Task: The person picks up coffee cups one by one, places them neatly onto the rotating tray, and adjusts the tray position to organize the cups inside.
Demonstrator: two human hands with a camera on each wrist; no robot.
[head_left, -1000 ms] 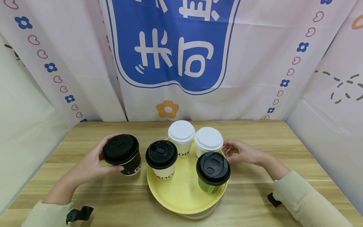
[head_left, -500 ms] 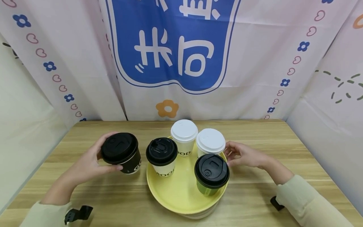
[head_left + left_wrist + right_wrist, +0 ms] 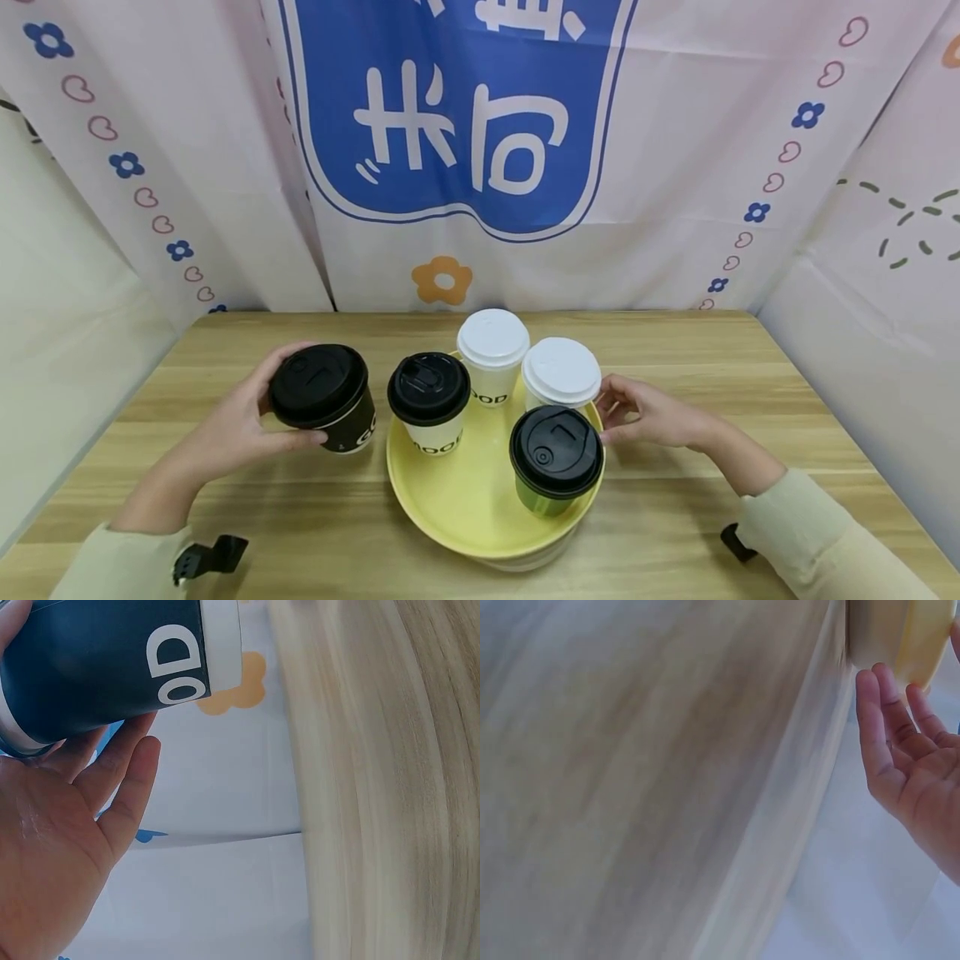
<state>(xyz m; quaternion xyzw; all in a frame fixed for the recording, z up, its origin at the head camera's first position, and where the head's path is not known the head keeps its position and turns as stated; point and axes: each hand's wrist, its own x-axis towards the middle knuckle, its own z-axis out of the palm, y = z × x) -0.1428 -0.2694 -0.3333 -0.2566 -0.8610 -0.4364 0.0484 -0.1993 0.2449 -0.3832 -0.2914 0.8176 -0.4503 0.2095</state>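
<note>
In the head view my left hand point(image 3: 232, 425) grips a black paper coffee cup point(image 3: 348, 425) with a black lid, just left of the round yellow tray point(image 3: 472, 508). White letters on this cup show in the left wrist view. On the tray stand two white-lidded cups point(image 3: 493, 350) at the back, a pale cup with a black lid point(image 3: 433, 400) at the left, and a green cup point(image 3: 543, 496) with a black lid at the front right. My right hand point(image 3: 656, 417) has its fingertips at the tray's right rim. In the right wrist view its fingers point(image 3: 874, 727) look mostly extended.
Beneath the tray sits a paler round base point(image 3: 532, 558). Everything stands on a wood-grain table point(image 3: 322, 525). A printed cloth point(image 3: 675, 167) hangs behind its far edge, with side panels left and right. Black straps point(image 3: 210, 558) are on both wrists.
The tray's cups have turned clockwise: the white-lidded ones shifted right, the green one left, the pale one farther back. My right hand has moved slightly right. My left hand still holds its cup.
</note>
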